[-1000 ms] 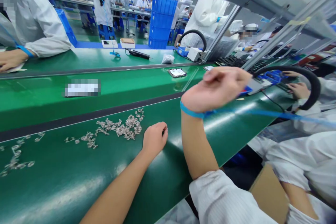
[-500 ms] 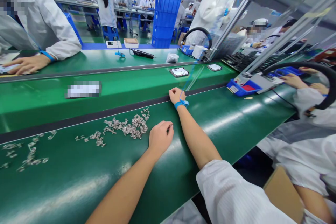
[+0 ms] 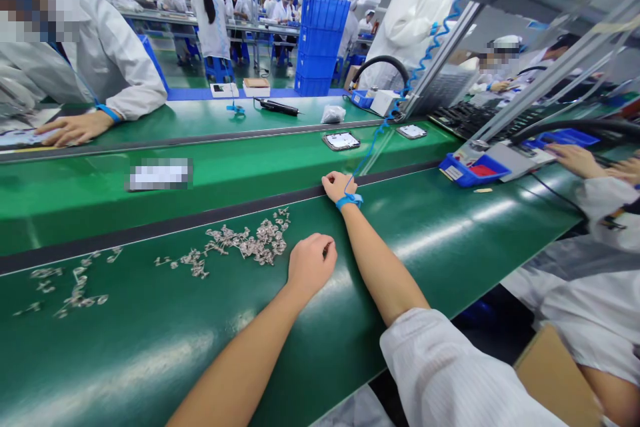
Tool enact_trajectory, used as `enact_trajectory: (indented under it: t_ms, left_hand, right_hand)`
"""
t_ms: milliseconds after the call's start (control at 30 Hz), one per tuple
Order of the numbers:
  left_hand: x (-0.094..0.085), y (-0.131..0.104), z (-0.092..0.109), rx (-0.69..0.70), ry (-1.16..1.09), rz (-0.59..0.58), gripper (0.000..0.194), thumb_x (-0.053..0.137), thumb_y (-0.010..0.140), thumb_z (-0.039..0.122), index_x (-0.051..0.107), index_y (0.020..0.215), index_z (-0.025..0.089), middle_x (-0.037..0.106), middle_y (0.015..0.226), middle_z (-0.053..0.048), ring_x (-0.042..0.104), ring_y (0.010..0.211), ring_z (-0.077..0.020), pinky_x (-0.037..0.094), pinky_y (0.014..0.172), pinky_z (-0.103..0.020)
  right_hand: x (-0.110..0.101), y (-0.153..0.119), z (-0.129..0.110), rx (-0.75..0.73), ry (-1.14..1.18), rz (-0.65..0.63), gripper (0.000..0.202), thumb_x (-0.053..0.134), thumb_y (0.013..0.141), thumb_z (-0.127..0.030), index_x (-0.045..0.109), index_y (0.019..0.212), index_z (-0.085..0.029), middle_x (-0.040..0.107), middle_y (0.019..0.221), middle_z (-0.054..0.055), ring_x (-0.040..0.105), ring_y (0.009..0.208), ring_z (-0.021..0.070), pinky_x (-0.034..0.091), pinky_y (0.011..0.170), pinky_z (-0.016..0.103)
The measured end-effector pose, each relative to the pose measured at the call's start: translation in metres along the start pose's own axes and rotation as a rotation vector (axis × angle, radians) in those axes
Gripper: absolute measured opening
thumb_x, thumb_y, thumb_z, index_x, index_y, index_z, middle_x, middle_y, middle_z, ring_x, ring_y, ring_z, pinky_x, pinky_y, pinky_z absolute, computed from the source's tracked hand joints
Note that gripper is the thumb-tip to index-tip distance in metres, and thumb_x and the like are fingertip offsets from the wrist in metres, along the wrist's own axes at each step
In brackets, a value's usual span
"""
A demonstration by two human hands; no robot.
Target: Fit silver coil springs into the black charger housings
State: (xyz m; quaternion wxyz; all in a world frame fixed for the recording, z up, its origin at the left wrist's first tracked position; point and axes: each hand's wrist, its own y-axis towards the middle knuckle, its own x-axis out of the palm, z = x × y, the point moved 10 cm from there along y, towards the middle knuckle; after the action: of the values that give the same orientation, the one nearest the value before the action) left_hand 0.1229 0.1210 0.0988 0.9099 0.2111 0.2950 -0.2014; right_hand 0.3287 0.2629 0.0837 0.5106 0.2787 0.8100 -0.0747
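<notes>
My left hand (image 3: 313, 261) rests on the green work surface (image 3: 165, 340) with its fingers curled in. A dark hollow shows between thumb and fingers, and no object is visible in it. Just left of it lies a loose heap of small silvery metal parts (image 3: 263, 240); their exact kind is too small to tell. Farther forward, my right hand (image 3: 340, 187) lies by the dark strip (image 3: 220, 210) along the green belt (image 3: 240, 173). Its fingers are curled with nothing seen in them. A blue wrist strap (image 3: 349, 201) with a coiled cord is on that wrist.
Two hard drives (image 3: 343, 141) and a pixelated flat item (image 3: 159, 175) lie on the belt. More metal parts (image 3: 83, 287) are scattered at left. A blue bin (image 3: 473, 170) stands at right. Across the belt are a black electric screwdriver (image 3: 279, 107) and a co-worker's hand (image 3: 80, 128).
The view has shifted slightly, so most things sit a little farther right and lower. Both my hands keep their curled pose in about the same places. The blue coiled cord now shows clearly.
</notes>
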Motion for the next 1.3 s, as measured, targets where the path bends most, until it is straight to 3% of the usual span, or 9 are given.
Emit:
enact_trajectory:
  t_ms: [200, 433, 567, 733, 867, 967, 1133, 1300]
  left_hand:
    - [0.000, 0.000, -0.004, -0.033, 0.007, 0.011, 0.024, 0.051, 0.095, 0.018, 0.066, 0.114, 0.021, 0.072, 0.095, -0.002, 0.065, 0.077, -0.0166, 0.048, 0.073, -0.030]
    - [0.005, -0.003, -0.004, -0.033, 0.042, -0.016, 0.020, 0.051, 0.093, 0.016, 0.066, 0.104, 0.023, 0.074, 0.101, -0.003, 0.068, 0.087, -0.0187, 0.053, 0.080, -0.031]
    - [0.011, -0.005, -0.003, -0.016, 0.099, -0.062, 0.018, 0.053, 0.093, 0.018, 0.067, 0.103, 0.023, 0.074, 0.105, -0.001, 0.069, 0.097, -0.0186, 0.054, 0.086, -0.030]
    - [0.014, -0.005, -0.002, 0.021, 0.129, -0.100, 0.025, 0.047, 0.095, 0.015, 0.069, 0.107, 0.021, 0.074, 0.108, -0.003, 0.069, 0.099, -0.0185, 0.055, 0.088, -0.029]
    - [0.014, -0.005, 0.003, 0.072, 0.109, -0.109, 0.026, 0.048, 0.095, 0.014, 0.070, 0.107, 0.021, 0.073, 0.106, -0.004, 0.069, 0.099, -0.0185, 0.055, 0.089, -0.029]
    - [0.013, -0.004, 0.006, 0.086, 0.101, -0.100, 0.023, 0.050, 0.096, 0.016, 0.070, 0.104, 0.022, 0.073, 0.102, -0.003, 0.068, 0.095, -0.0182, 0.054, 0.087, -0.030]
    - [0.011, -0.002, 0.005, 0.062, 0.117, -0.074, 0.018, 0.051, 0.097, 0.017, 0.069, 0.097, 0.021, 0.070, 0.093, -0.004, 0.065, 0.084, -0.0176, 0.051, 0.080, -0.030]
    - [0.003, -0.003, 0.002, 0.007, 0.213, -0.014, 0.013, 0.058, 0.095, 0.022, 0.069, 0.087, 0.021, 0.064, 0.089, -0.006, 0.059, 0.091, -0.0234, 0.048, 0.082, -0.036]
  right_hand:
    - [-0.003, -0.003, -0.004, -0.002, -0.042, 0.001, 0.027, 0.054, 0.093, -0.042, 0.076, 0.093, -0.025, 0.075, 0.104, 0.007, 0.056, 0.114, 0.0308, 0.045, 0.096, 0.044]
    - [-0.005, -0.011, -0.007, 0.013, -0.092, -0.028, 0.027, 0.055, 0.093, -0.042, 0.078, 0.097, -0.028, 0.075, 0.106, 0.007, 0.058, 0.109, 0.0291, 0.045, 0.095, 0.044]
    - [-0.005, -0.015, -0.004, 0.046, -0.081, -0.026, 0.030, 0.055, 0.094, -0.041, 0.077, 0.103, -0.023, 0.074, 0.111, 0.014, 0.058, 0.108, 0.0310, 0.042, 0.095, 0.049]
    - [-0.001, -0.012, -0.003, 0.015, -0.038, -0.001, 0.023, 0.060, 0.092, -0.035, 0.076, 0.095, -0.019, 0.074, 0.105, 0.019, 0.057, 0.108, 0.0339, 0.038, 0.091, 0.051]
    - [-0.001, -0.016, -0.017, -0.115, -0.004, 0.019, 0.022, 0.060, 0.092, -0.033, 0.075, 0.093, -0.017, 0.072, 0.101, 0.017, 0.056, 0.099, 0.0290, 0.038, 0.088, 0.048]
    - [0.002, -0.022, -0.037, -0.288, 0.000, -0.015, 0.020, 0.065, 0.089, -0.028, 0.076, 0.102, -0.018, 0.070, 0.115, 0.016, 0.052, 0.107, 0.0303, 0.038, 0.092, 0.049]
    - [0.005, -0.037, -0.063, -0.516, 0.020, -0.100, 0.034, 0.060, 0.091, -0.030, 0.071, 0.123, -0.024, 0.063, 0.133, 0.012, 0.048, 0.119, 0.0327, 0.039, 0.099, 0.049]
    - [0.020, -0.077, -0.109, -0.761, 0.214, -0.314, 0.031, 0.053, 0.091, -0.032, 0.071, 0.113, -0.019, 0.069, 0.108, 0.007, 0.060, 0.096, 0.0218, 0.047, 0.092, 0.036]
